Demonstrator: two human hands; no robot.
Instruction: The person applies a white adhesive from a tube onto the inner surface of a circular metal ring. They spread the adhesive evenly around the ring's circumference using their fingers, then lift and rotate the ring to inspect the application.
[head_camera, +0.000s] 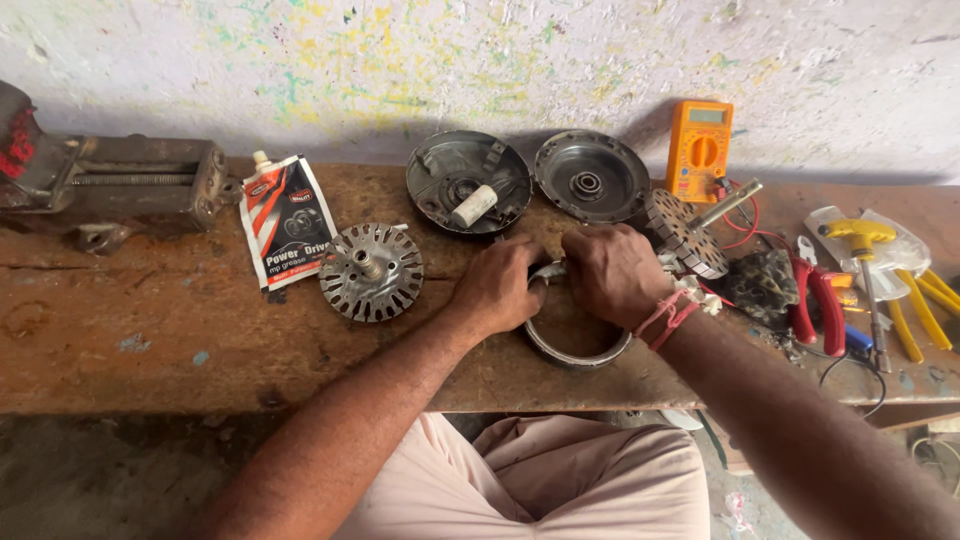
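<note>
A metal ring (575, 352) lies flat on the worn wooden bench (150, 330) in front of me. My left hand (497, 285) rests on its left rim with fingers curled around the far edge. My right hand (612, 272), with red thread on the wrist, grips the ring's far right edge. Both hands cover the back of the ring, so what the fingertips pinch there is hidden. A slotted rotor disc with a short shaft (372, 271) sits just left of my left hand.
Two round metal motor covers (467, 180) (591, 177) lie at the back, with an orange multimeter (699, 149) against the wall. A stator with shaft (690, 230), red pliers (818, 300) and yellow-handled tools (875, 250) crowd the right. A grease pouch (286, 218) and vice (110, 185) are on the left.
</note>
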